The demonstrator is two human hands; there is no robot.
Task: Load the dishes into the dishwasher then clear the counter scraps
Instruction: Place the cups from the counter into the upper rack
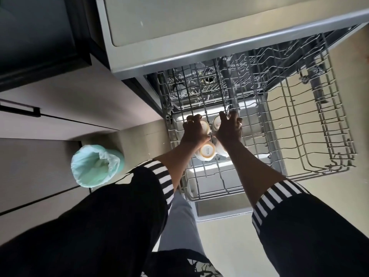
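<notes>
The dishwasher's upper wire rack [299, 124] is pulled out over the open door [217, 208]. Several white cups stand upside down in the rack's left part. My left hand [194, 129] grips one white cup [205, 125] from above. My right hand [229, 126] grips another white cup [216, 121] beside it. Just nearer to me an upturned cup [206, 152] shows a printed base, and another cup [221, 149] sits partly hidden under my right forearm. The rack's right part holds nothing.
A bin with a pale green liner [95, 165] stands on the floor to the left of the dishwasher. The grey counter edge [199, 54] overhangs the rack at the top. Cabinet fronts [50, 120] run along the left. The lower rack [191, 88] shows deep inside the machine.
</notes>
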